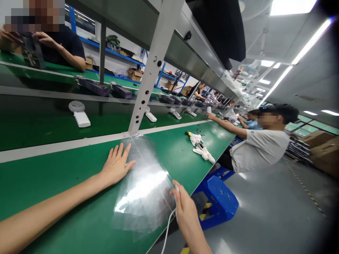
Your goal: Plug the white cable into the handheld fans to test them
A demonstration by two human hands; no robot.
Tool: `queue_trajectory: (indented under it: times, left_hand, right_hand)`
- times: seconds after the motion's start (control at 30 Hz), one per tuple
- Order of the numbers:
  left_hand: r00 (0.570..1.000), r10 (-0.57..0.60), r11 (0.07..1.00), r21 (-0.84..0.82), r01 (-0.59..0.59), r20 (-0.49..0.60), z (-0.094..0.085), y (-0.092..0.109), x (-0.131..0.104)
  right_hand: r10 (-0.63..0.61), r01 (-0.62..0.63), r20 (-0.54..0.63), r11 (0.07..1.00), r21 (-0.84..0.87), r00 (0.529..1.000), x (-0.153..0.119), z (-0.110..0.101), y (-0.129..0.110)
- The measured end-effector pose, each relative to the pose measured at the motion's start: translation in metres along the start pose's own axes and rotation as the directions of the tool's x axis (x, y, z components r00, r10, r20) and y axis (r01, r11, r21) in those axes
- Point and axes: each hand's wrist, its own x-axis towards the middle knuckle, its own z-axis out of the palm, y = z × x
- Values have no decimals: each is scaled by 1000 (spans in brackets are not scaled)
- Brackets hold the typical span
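Observation:
Clear plastic sheets (pixel 144 190) lie fanned out and overlapping on the green tabletop (pixel 79 225). My left hand (pixel 116 164) rests flat with its fingers spread, its fingertips and thumb by the upper left edge of the sheets. Beside their right edge, near the table's front edge, my right hand (pixel 182 203) is closed round the end of a white cable (pixel 168 227), which hangs down over the table edge. Only a small white tip shows between the fingers.
White gloves (pixel 203 153) and a yellow-tipped tool lie further along the table. A white handheld fan (pixel 81 114) and others stand beyond the metal post (pixel 150 67). A blue stool (pixel 221 197) and a seated person (pixel 261 148) are at right; another person sits across.

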Motion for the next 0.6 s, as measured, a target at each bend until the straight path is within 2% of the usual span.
queue_trajectory:
  times: [0.07, 0.1, 0.2, 0.3, 0.4, 0.5, 0.6]
  left_hand:
    - [999, -31, 994, -100, 35, 38, 0, 10, -36]
    - [994, -77, 962, -255, 96, 83, 1, 16, -55]
    - [970, -152, 754, -612, 237, 188, 9, 42, -94]
    - [969, -166, 586, -773, 245, 181, 20, 75, -93]
    - [977, -113, 528, -823, 211, 179, 23, 92, -79]
    - [982, -147, 570, -801, 181, 117, 17, 80, -77]
    - [962, -256, 624, -744, 237, 92, 14, 69, -82]
  right_hand:
    - [47, -47, -12, 999, -16, 999, 26, -3, 6]
    - [50, -50, -6, 999, -21, 999, 38, -1, 7]
    - [21, -19, 38, 999, -34, 999, 59, 13, -2]
    - [-46, 49, 61, 998, -49, 997, 52, 25, -21]
    - [-94, 98, 74, 994, -52, 993, 41, 18, -27]
    - [-55, 59, 47, 996, -73, 997, 41, 3, -17]
    - [-26, 30, 47, 996, -90, 999, 42, 2, -12]
